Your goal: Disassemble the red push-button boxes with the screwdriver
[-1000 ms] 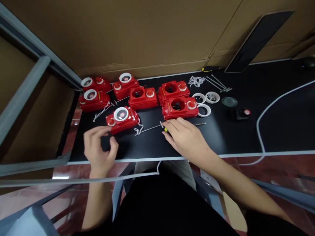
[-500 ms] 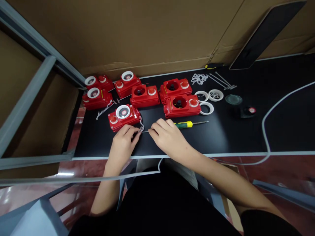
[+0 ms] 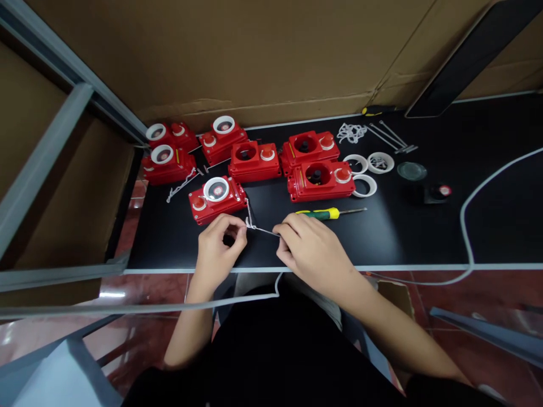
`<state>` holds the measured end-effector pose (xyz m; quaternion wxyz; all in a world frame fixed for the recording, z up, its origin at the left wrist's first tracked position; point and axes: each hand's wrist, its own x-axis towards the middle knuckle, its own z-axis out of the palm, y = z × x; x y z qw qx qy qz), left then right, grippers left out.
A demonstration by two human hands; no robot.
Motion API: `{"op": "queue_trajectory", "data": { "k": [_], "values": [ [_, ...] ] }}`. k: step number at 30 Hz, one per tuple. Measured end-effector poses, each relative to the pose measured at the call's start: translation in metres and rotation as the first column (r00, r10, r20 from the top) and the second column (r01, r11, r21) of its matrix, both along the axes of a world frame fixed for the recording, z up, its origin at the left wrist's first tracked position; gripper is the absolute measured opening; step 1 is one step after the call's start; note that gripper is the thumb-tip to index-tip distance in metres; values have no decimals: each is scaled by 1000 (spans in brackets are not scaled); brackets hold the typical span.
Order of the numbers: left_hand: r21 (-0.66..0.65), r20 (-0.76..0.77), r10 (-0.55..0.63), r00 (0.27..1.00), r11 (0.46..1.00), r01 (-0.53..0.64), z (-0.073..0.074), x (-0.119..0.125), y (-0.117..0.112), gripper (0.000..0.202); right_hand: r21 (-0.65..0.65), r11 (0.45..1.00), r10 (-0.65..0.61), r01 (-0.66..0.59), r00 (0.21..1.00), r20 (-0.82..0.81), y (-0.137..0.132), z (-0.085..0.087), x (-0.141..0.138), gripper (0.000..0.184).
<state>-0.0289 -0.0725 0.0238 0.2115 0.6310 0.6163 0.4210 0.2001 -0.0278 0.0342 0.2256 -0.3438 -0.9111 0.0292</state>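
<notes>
My left hand (image 3: 221, 243) pinches a white cord (image 3: 249, 212) between thumb and fingertips. That cord runs up to the right end of a red alarm box (image 3: 217, 200) with a white ring around its round window. A small knot or loop joins it to a thin metal rod (image 3: 267, 232), stretched between my hands. My right hand (image 3: 307, 243) is closed on the rod's other end, which its fingers hide. Just beyond my right hand lies a green and yellow screwdriver (image 3: 328, 214).
More red boxes (image 3: 254, 163) stand behind, some with open round holes. White rings (image 3: 365, 186), one holding screws, a bundle of white cord (image 3: 351, 133), T-headed metal rods (image 3: 392, 135) and a clear disc (image 3: 411, 170) lie to the right. A grey cable (image 3: 464, 226) crosses the table edge.
My right hand has moved right and slightly towards me, showing more of the rod. The cord from the red box now hangs straighter. The view has shifted slightly.
</notes>
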Motion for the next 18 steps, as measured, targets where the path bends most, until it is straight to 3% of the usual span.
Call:
{"op": "queue_trajectory", "data": {
  "k": [10,14,18],
  "values": [
    [-67,294,93,951,995,-76,-16,10,0,8,-28,998,-47,49,997,55,-1,0,-10,20],
    [-76,337,84,938,995,-62,-14,9,0,8,-119,993,-36,20,990,-137,0,4,-20,16],
    [-58,345,57,937,998,-40,-12,10,-1,6,-297,951,-34,-83,929,-369,3,-3,-30,15]
  ]
}}
